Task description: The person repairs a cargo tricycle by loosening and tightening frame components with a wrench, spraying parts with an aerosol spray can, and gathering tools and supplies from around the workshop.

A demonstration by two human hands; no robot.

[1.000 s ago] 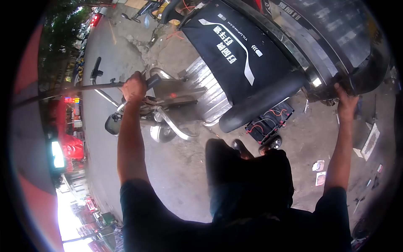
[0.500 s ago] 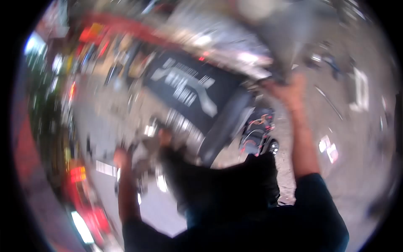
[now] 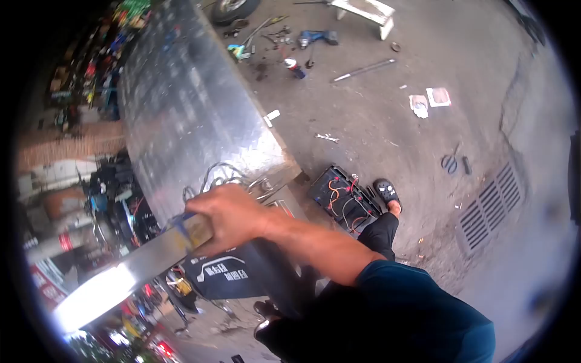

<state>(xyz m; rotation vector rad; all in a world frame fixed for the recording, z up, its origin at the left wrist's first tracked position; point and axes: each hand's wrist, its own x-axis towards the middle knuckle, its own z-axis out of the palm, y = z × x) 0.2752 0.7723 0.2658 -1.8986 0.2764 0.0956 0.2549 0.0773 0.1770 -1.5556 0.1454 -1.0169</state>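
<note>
My right hand (image 3: 230, 219) reaches across to the left and is closed around the end of a long, flat silver bar (image 3: 115, 281) with blue and yellowish marks near my fingers. The bar's exact kind I cannot make out. Below the hand is a black panel (image 3: 224, 278) with white lettering. A bundle of thin cable (image 3: 224, 173) lies just beyond my hand, on the corner of a large metal-topped surface (image 3: 193, 103). A black battery pack (image 3: 345, 196) with orange and red wires sits on the ground beside my shoe. My left hand does not show.
On the ground lie a blue power drill (image 3: 318, 39), a can (image 3: 295, 68), a metal rod (image 3: 363, 70), a wrench (image 3: 327, 138) and scissors (image 3: 449, 163). A white stool (image 3: 366, 12) stands at the back. A drain grate (image 3: 491, 207) is at right; cluttered shelves (image 3: 91, 78) fill the left.
The view has turned and sharpened. My right hand has gone from the upper right to left of centre, where it holds the silver bar. My left hand has left the view.
</note>
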